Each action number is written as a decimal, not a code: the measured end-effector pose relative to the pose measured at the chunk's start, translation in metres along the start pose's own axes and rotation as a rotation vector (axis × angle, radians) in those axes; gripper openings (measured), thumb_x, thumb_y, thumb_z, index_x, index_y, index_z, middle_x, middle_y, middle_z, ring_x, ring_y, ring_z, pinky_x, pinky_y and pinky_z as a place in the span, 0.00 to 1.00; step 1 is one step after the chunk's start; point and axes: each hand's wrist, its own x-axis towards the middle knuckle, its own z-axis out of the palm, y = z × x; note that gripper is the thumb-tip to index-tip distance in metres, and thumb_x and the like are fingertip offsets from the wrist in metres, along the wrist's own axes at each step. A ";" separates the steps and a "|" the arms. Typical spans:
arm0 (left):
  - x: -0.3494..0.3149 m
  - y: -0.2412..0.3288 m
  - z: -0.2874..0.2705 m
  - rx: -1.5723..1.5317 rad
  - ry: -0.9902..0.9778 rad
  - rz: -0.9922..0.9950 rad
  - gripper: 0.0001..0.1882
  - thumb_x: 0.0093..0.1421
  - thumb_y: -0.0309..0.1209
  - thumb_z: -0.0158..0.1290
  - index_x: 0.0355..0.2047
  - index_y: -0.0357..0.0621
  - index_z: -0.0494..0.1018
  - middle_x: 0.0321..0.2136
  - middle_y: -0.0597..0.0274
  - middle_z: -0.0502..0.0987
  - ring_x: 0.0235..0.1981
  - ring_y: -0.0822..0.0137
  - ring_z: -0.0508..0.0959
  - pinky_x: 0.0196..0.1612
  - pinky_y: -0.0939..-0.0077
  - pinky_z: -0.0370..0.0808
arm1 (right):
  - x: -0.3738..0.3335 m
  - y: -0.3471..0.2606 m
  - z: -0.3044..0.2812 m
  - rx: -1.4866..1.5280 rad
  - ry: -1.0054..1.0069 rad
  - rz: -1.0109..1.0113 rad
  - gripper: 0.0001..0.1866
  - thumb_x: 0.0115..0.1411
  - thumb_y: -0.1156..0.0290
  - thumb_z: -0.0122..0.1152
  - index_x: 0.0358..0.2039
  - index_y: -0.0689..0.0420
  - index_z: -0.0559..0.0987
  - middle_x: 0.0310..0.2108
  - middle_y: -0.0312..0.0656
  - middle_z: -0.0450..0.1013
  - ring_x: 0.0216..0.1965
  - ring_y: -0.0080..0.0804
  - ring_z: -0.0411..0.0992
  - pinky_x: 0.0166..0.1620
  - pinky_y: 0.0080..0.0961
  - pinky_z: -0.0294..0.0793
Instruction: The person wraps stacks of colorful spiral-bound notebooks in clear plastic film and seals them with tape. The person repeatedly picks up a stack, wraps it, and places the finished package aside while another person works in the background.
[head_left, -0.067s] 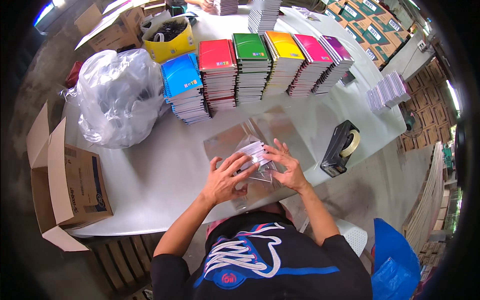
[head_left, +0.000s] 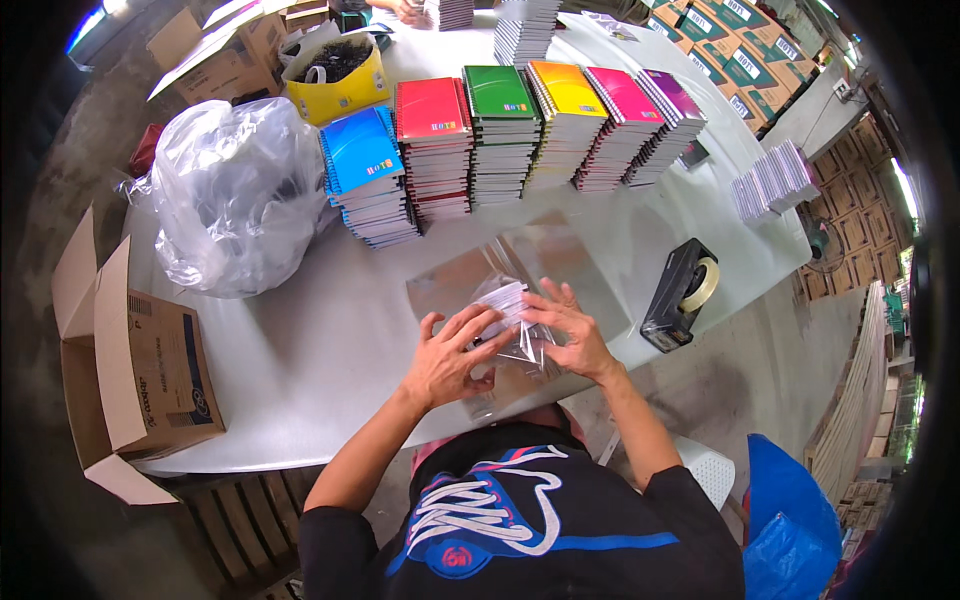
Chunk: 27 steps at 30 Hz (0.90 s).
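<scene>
Between my hands is a small bundle of white paper edges [head_left: 504,299], partly inside crinkled clear plastic film [head_left: 530,350]. My left hand [head_left: 450,358] has its fingers curled over the bundle's left side. On the other side, my right hand [head_left: 577,338] presses thumb and fingers against the bundle and the film. My fingers cover much of it, so what kind of paper goods it is stays unclear. Under both hands lie flat transparent plastic sheets [head_left: 578,265] on the table [head_left: 330,340]. A black tape dispenser [head_left: 668,300] with a yellowish roll stands to the right.
Stacked spiral notebooks in blue [head_left: 363,155], red [head_left: 433,108], green [head_left: 500,92], yellow, pink and purple line the far side. At left are a bulging clear plastic bag [head_left: 235,200] and an open cardboard box [head_left: 165,370]. Another person's hand [head_left: 408,12] shows at the far edge.
The clear film by my right fingers has shifted slightly, and its folded near part shows more white. Both hands stay in almost the same place.
</scene>
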 end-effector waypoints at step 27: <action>0.069 -0.049 -0.055 -0.397 0.736 0.043 0.18 0.52 0.34 0.52 0.45 0.48 0.76 0.46 0.59 0.75 0.50 0.64 0.72 0.51 0.61 0.64 | 0.012 -0.010 0.012 -0.712 0.027 -0.205 0.23 0.49 0.69 0.62 0.47 0.33 0.76 0.66 0.28 0.49 0.69 0.31 0.34 0.60 0.67 0.28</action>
